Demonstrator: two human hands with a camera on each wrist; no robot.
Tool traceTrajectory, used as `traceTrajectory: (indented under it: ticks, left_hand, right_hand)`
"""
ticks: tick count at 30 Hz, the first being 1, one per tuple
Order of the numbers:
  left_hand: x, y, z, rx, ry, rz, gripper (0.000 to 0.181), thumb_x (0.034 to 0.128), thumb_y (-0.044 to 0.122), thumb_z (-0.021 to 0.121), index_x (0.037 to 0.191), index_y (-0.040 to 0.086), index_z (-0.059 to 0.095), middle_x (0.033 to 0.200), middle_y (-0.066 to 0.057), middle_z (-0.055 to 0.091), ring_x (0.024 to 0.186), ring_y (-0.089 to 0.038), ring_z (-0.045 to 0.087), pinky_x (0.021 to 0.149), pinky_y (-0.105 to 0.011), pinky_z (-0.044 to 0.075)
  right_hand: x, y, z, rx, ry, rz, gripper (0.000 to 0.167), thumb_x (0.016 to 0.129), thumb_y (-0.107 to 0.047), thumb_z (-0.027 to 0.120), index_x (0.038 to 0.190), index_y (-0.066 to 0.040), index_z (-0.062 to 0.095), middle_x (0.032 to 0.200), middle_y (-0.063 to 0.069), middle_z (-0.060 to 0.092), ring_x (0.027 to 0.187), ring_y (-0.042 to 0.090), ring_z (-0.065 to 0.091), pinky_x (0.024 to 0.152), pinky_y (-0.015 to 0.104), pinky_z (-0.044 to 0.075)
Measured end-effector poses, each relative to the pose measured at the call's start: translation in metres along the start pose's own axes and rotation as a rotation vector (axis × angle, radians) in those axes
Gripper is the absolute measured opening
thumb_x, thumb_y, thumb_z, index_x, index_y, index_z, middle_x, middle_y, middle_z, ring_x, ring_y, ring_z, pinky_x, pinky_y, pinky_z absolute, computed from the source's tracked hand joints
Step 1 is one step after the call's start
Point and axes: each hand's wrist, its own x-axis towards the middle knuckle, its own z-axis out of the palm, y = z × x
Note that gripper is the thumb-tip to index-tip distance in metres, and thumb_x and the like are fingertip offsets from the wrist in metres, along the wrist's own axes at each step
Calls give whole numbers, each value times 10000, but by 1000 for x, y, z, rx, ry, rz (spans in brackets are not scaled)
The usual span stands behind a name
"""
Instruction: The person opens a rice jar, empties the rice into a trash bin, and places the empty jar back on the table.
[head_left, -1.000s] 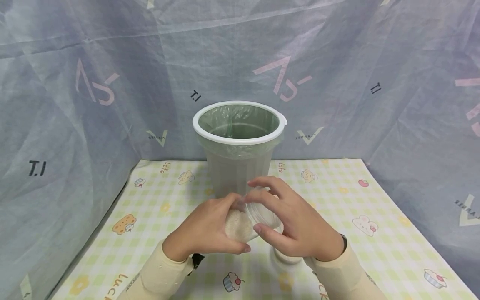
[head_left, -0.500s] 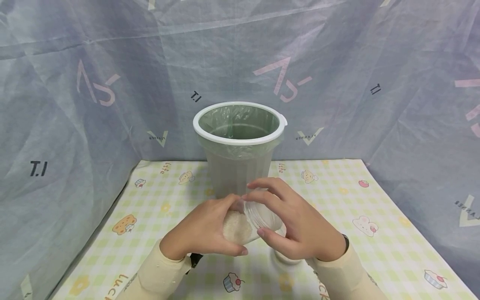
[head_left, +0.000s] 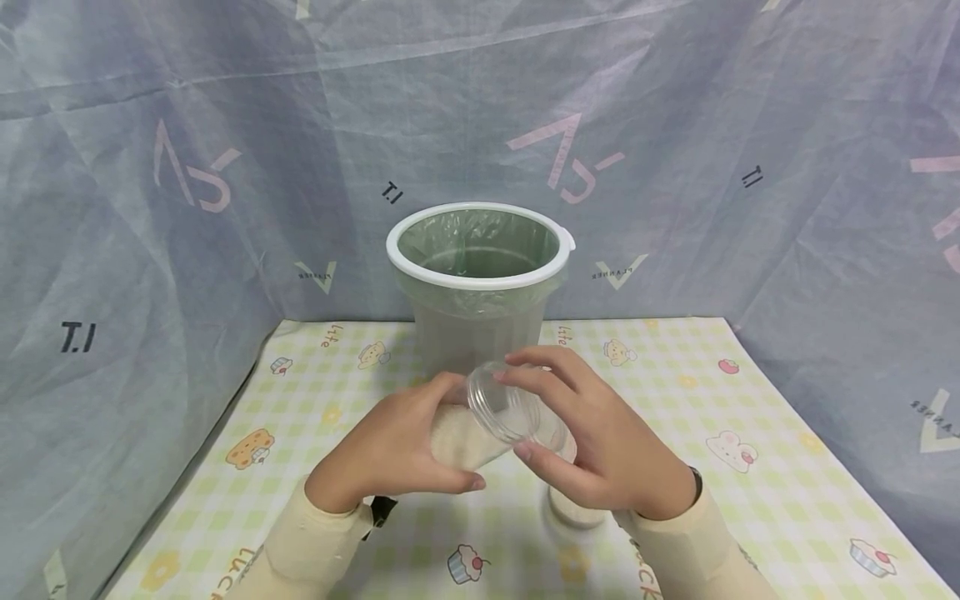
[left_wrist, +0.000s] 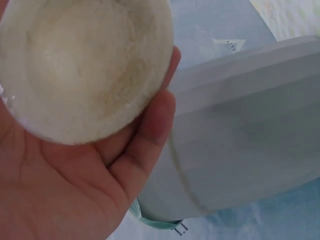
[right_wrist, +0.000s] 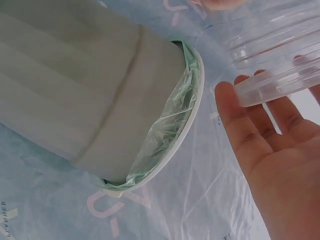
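1. A round pale container [head_left: 579, 510] sits on the checked counter [head_left: 802, 508], partly hidden by the right hand [head_left: 600, 446]
2. That hand pinches a clear lid [right_wrist: 272, 90] just beside the clear jar's [head_left: 455, 439] mouth
3. The left hand [head_left: 390, 442] grips the jar, tilted, pale contents inside
4. Beyond stands a bag-lined bin [head_left: 480, 329]; printed cloth [head_left: 465, 108] behind

White-rimmed bin [head_left: 477, 337], green plastic liner [head_left: 510, 237] inside, on checked tablecloth [head_left: 660, 417]; grey-blue printed curtain [head_left: 450, 108] behind.

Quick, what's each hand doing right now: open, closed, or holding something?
Left hand: holding a tilted, clear, round plastic jar.
Right hand: holding a clear, shallow, round plastic lid.
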Motion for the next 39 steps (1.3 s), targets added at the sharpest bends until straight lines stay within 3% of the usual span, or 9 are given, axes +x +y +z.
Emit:
traceTrajectory:
  ticks: [10,17,25,31,39]
  left_hand:
    - [-2,-6,-8,-49,71,-22,902,592,442,980,1366,365,522,1254,251,632,1013,-15,637,846,-308,532]
    - [-2,-7,-13,-40,105,-10,924,602,444,979,1393,303,522,1273,247,633,1059,-9,632,885,-326,531]
    - [-4,-7,-17,-47,146,-31,900,614,470,976,1377,293,532,1269,211,640,1104,-24,625,897,-347,528]
    - [-4,-7,-18,-96,183,-67,869,618,469,978,1350,291,545,1241,182,661,1042,-56,641,852,-349,536]
    - [-4,-7,-19,-90,213,-91,916,626,535,960,1395,293,525,1208,169,666,919,-81,642,778,-333,537]
  right_hand:
    - [-1,3,2,-27,-6,53,579,940,-274,644,1432,5,521,1409,150,535,1277,260,545,1115,286,390]
    - [-3,5,3,-31,-11,78,586,968,-322,625,1430,15,500,1430,123,529,1289,264,540,1121,312,390]
    - [-8,6,4,-30,-51,154,598,935,-297,671,1420,-5,475,1458,81,508,1305,233,516,1030,344,430]
    - [-9,7,7,-47,-82,192,595,907,-288,705,1404,-38,495,1445,55,513,1319,210,511,1064,361,435]
    - [-11,8,15,-92,-194,243,553,916,-378,711,1379,-139,528,1442,-11,496,1312,131,503,1081,356,463]
